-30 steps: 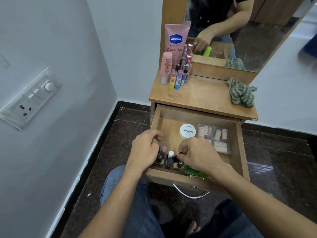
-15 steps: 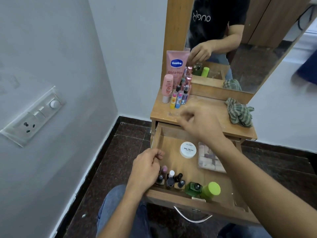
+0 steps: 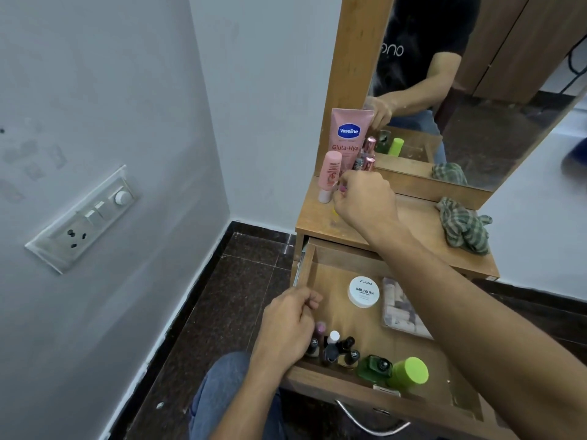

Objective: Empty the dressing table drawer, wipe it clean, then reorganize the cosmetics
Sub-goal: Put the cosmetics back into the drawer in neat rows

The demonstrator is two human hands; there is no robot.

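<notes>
The drawer stands pulled out under the wooden worktop, with cosmetics lying in it. Toward its back lies a round white tub printed "zudio" and "NAIL POLISH"; the smaller line beneath is too fine to read. Just beside it on the right is a clear pack of pale pieces, partly under the right forearm. Along the front wall stand small nail polish bottles, a green bottle and a lime-green cap.

The left hand sits at the drawer's front left corner with fingers curled, touching the nearest bottles; whether it holds one I cannot tell. The right hand reaches onto the worktop, fingers closed round a small stick whose pink end shows at the fingertips.

Behind that hand a pink tube reads "Vaseline" and "Gluta-Hya". A smaller pink bottle stands before it, rose-capped tubes beside it. A green checked cloth lies crumpled at the worktop's right end, below the mirror. A switch plate is fixed on the left wall.
</notes>
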